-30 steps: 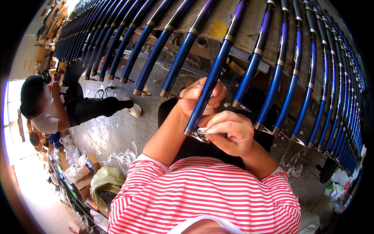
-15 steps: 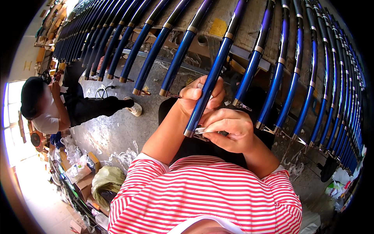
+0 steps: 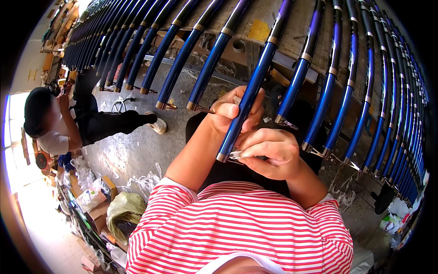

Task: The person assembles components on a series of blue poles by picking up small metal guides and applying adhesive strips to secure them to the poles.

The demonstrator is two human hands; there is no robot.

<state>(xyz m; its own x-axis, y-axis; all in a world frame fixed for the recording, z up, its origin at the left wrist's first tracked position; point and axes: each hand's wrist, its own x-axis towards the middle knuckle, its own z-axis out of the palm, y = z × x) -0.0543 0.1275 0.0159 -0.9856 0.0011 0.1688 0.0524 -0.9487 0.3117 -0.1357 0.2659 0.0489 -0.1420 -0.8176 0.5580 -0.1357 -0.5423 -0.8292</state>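
Note:
A blue fishing rod section [image 3: 246, 104] with a metal end ring slants down in front of me. My left hand [image 3: 228, 111] is closed around the rod from below, its thumb along the near side. A small pale piece [image 3: 237, 99] shows between the thumb and the rod. Close to the rod's lower end, my right hand [image 3: 269, 150] pinches a small silver tool that looks like a nail clipper [image 3: 235, 155]. The tool's tip is beside the end ring; whether it touches is hard to tell.
Many similar blue rods [image 3: 207, 68] lie side by side on a wooden table [image 3: 292, 32], their ends jutting over its edge, several with small metal clips. At left a person [image 3: 54, 118] in a black cap works. Boxes and plastic bags [image 3: 93, 196] crowd the lower left.
My right hand and the silver tool have shifted very slightly at the rod's end. The left hand keeps its grip on the rod with little change.

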